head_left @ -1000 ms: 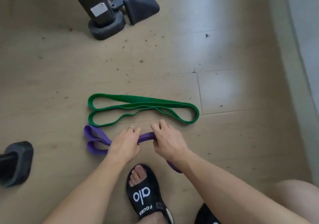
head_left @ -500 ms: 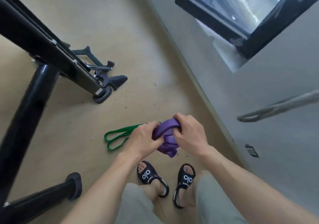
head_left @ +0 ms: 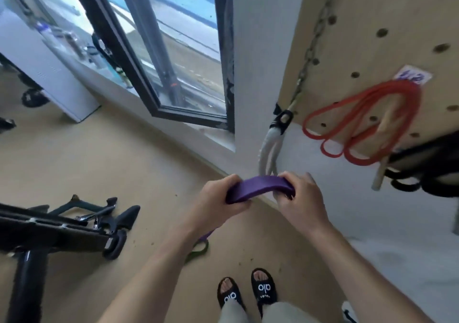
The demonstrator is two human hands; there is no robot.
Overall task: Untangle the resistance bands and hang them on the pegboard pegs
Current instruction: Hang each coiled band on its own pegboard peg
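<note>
A folded purple band arches between my two hands at chest height. My left hand grips its left end and my right hand grips its right end; a loop of it hangs below my left forearm. On the floor under that forearm a bit of the green band shows, mostly hidden. The wooden pegboard fills the upper right. A red band hangs in loops from a wooden peg on it.
A chain with a white rope handle hangs at the pegboard's left edge. Black bands hang at the far right. A black exercise machine frame stands on the floor at left. An open window is ahead. My sandalled feet are below.
I have stood up from the floor with the purple band in both hands. The view swung up to the pegboard. The green band stayed on the floor.
</note>
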